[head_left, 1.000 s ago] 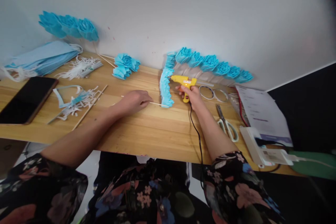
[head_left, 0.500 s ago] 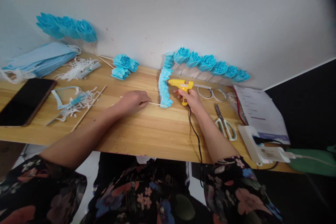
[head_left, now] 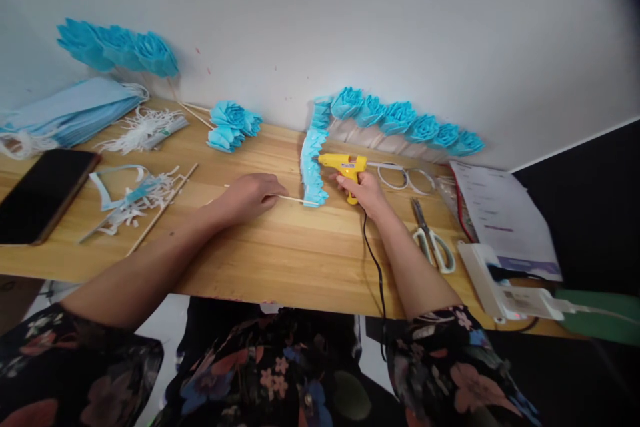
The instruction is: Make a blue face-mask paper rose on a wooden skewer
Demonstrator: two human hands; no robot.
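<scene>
My left hand (head_left: 256,196) is closed on a thin wooden stick (head_left: 296,199), low over the table. The stick's right end lies on the near end of a blue frilled strip (head_left: 314,163) that runs back toward the wall. My right hand (head_left: 365,192) grips a yellow glue gun (head_left: 345,163) by its handle, thumb over the body. The gun's nozzle points left and meets the strip's right side, though whether it touches cannot be told. A black cord (head_left: 371,250) drops from the handle over the table edge.
Blue flowers on sticks lean against the wall at left (head_left: 120,47) and right (head_left: 400,119); more flowers (head_left: 231,125) lie between. Left are blue masks (head_left: 80,110), a phone (head_left: 45,193) and scraps (head_left: 135,200). Right are scissors (head_left: 430,237), a power strip (head_left: 485,280) and papers (head_left: 505,220).
The camera view has shifted slightly. Both hands keep their hold, with the stick's tip still on the near end of the strip and the glue gun still beside it.
</scene>
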